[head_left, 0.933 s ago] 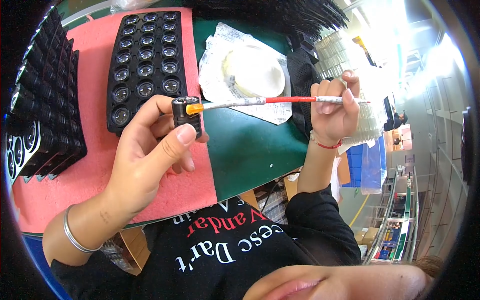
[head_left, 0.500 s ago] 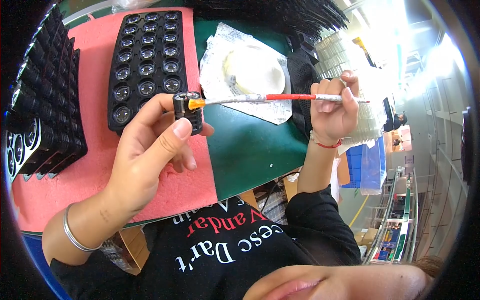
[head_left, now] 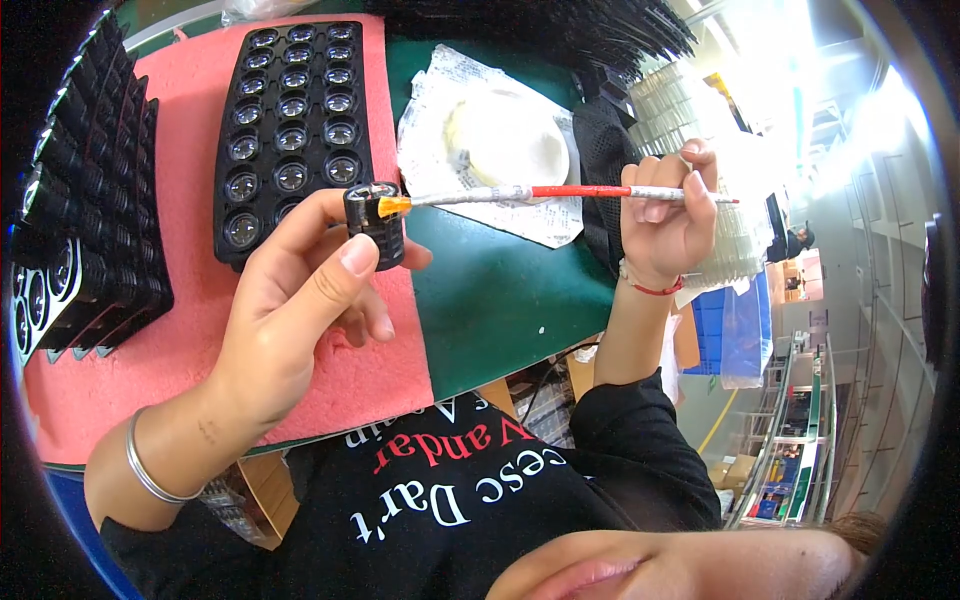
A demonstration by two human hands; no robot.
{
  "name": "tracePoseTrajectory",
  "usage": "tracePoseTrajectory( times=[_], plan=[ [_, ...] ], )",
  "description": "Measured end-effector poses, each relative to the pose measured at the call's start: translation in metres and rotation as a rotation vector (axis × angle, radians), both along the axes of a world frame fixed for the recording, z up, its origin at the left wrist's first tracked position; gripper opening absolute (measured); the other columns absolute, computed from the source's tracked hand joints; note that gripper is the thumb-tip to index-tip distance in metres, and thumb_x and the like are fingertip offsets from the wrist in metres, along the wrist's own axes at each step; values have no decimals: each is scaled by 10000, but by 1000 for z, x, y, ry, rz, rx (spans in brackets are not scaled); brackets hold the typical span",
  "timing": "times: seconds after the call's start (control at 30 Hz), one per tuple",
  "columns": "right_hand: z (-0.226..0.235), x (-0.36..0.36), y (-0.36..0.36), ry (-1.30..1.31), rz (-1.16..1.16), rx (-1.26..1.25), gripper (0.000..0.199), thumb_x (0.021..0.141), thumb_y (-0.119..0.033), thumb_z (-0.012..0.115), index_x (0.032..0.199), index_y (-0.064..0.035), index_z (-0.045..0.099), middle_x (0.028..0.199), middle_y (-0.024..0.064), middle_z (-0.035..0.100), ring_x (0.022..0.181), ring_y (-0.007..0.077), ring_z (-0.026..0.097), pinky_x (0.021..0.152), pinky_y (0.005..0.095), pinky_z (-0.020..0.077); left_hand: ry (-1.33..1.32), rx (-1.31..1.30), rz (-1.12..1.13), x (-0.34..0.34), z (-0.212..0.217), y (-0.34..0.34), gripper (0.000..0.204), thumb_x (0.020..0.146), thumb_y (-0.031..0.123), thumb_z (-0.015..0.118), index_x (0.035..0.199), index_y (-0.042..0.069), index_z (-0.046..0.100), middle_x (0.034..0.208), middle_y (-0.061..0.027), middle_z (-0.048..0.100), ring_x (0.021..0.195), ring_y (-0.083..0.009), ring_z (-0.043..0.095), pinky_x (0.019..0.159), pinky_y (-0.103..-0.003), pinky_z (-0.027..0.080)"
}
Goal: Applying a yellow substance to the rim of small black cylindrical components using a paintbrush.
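Between the thumb and fingers of my left hand (head_left: pixel 295 290) is a small black cylindrical lens barrel (head_left: pixel 375 228), held upright over the pink foam mat (head_left: pixel 390 345). My right hand (head_left: pixel 672 205) grips the far end of a thin paintbrush (head_left: pixel 580 192) with a red and silver-white wrapped handle. Its orange bristles rest against the barrel's upper rim. Just beyond my left hand lies a black tray (head_left: pixel 268 130) with rows of round glass lenses in its wells.
Stacked black trays (head_left: pixel 95 220) rise at the left. A whitish round dish (head_left: pixel 515 140) sits on printed paper (head_left: pixel 440 85) on the green table (head_left: pixel 490 310). Behind my right hand are a black mesh item (head_left: pixel 600 140), a stack of clear trays (head_left: pixel 730 240) and a blue bin (head_left: pixel 730 325).
Almost nothing differs. The lens barrel has shifted very slightly to the left in my left hand, while the brush tip stays against its rim.
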State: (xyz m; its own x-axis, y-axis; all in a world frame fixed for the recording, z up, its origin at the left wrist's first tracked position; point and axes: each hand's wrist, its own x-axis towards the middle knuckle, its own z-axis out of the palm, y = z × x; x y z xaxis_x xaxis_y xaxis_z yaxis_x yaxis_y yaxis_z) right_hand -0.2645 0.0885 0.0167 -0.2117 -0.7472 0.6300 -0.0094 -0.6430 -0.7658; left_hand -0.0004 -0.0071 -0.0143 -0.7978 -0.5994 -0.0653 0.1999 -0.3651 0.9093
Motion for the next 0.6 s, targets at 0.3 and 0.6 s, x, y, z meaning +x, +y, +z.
tracePoseTrajectory(
  times=[0.3,0.6],
  plan=[
    [-1,0,-2,-46,-49,-30,205,792,-106,396,951,22,415,503,40,395,420,110,367,410,236,322,46,5,-18,0,-3,-2,277,860,244,431,1033,28,441,914,-110,567,562,-37,505,466,-133,366],
    [-1,-1,-1,-35,-54,-31,198,795,-105,392,946,22,416,508,39,395,422,107,365,409,233,319,-17,-12,-9,0,-2,0,334,850,278,424,1087,42,429,908,-133,565,524,-76,486,469,-171,358]
  ],
)
